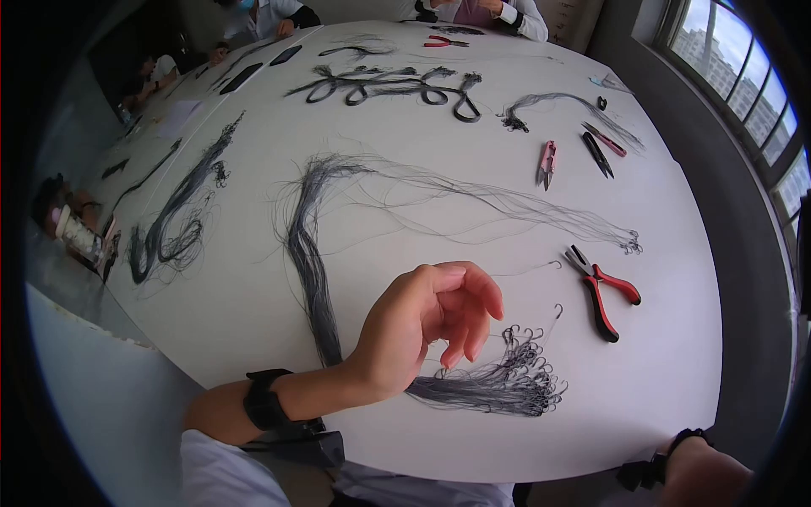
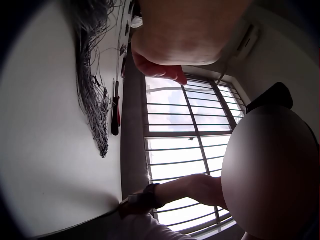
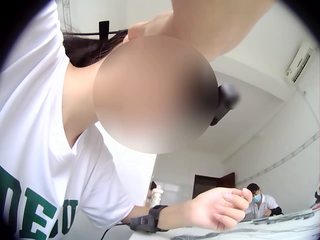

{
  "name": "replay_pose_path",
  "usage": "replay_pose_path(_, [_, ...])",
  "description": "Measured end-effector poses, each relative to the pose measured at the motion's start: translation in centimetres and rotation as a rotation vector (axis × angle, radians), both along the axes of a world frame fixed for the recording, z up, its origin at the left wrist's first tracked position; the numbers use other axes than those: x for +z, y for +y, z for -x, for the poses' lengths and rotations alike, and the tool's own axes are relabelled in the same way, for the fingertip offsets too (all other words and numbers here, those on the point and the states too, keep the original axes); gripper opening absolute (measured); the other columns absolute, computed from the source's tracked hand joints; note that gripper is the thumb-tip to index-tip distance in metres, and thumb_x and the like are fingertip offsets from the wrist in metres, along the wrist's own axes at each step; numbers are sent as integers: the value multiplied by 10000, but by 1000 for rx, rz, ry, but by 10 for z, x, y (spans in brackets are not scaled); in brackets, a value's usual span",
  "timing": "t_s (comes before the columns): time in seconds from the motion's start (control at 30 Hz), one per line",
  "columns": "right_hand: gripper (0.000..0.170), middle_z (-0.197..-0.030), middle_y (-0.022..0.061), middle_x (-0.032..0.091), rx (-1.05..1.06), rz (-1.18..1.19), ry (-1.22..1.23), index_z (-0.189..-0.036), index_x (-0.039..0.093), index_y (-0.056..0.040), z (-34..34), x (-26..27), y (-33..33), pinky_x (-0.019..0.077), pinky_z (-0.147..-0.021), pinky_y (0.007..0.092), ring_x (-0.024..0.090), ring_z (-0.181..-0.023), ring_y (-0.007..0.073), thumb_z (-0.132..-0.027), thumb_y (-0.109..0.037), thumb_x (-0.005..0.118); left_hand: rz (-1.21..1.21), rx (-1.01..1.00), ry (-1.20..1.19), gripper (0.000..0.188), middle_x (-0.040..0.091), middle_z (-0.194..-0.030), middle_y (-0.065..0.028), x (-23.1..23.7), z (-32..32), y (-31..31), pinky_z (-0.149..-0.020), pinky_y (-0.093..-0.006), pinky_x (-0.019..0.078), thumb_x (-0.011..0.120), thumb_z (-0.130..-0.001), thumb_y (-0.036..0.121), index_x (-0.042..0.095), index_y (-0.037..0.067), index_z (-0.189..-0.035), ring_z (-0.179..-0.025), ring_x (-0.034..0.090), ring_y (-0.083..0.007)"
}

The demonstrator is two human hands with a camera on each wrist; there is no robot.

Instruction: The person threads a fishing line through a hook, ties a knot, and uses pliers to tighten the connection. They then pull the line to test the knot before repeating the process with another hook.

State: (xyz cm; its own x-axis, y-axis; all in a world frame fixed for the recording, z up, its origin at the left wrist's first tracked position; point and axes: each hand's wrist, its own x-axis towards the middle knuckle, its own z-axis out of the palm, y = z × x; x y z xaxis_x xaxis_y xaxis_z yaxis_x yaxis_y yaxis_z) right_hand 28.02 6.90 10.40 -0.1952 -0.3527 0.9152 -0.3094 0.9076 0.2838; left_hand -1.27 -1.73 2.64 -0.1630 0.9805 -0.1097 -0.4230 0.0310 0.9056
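My left hand (image 1: pixel 431 321) is held over the table with its fingers loosely curled and nothing between them. Below it in the head view lies a bundle of fishing hooks (image 1: pixel 528 384) on dark, thin lines. Two single hooks (image 1: pixel 557 311) lie just beyond the bundle. My right hand (image 1: pixel 705 473) is raised near my head, off the table's right corner; its fingers are out of the head view and hidden behind a blurred patch in the left wrist view. Pliers (image 1: pixel 600 296) with red and black handles lie right of the hooks.
A long hank of dark line (image 1: pixel 308 245) bends across the table (image 1: pixel 439 456), ending in more hooks (image 1: pixel 629 243). Pink snips (image 1: pixel 547 165) and other cutters (image 1: pixel 598 155) lie farther back. Looped bundles (image 1: pixel 397 87) are beyond. Other people sit along the far and left sides.
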Motion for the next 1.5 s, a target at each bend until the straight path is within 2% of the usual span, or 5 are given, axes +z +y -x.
replay_pose_path(0.4, [367,-1159,33,482,85,135,100,-1322,364,-300,42,-15,7,426,-880,419,485,-1053,238,-989,-391,239,-9,-29,-22,394,482,-523,-68,-2,0,-1,-516,-261,369,267,-883,294,530,14,-796,-468,434,-141])
replay_pose_path(0.47, [283,-981,173,546,-31,413,-106,-1128,494,-8,74,-23,42,426,-819,333,539,-955,228,-945,-121,311,-13,-41,-24,395,481,-522,-67,-1,-3,-1,-514,-262,369,267,-884,296,530,14,-796,-468,432,-142])
replay_pose_path(0.57, [157,-852,95,588,-437,647,-789,-901,589,-39,115,-51,69,460,-694,312,558,-740,224,-766,34,625,4,-24,-11,395,474,-517,-65,2,-3,-2,-515,-262,369,267,-884,298,528,15,-793,-467,430,-144])
replay_pose_path(1.07, [122,-798,53,606,-328,684,-920,-885,555,-51,137,-78,87,464,-680,337,577,-771,229,-783,-17,614,-35,147,-108,371,515,-572,-94,2,-6,1,-580,-323,444,262,-904,280,516,22,-825,-532,522,-212])
replay_pose_path(1.5, [82,-679,73,651,-316,864,-1293,-826,626,-5,124,-52,70,497,-620,271,640,-627,174,-785,15,558,-295,79,-277,435,479,-1296,-167,16,20,5,-904,-379,456,240,-989,321,320,98,-1354,-1017,594,-278])
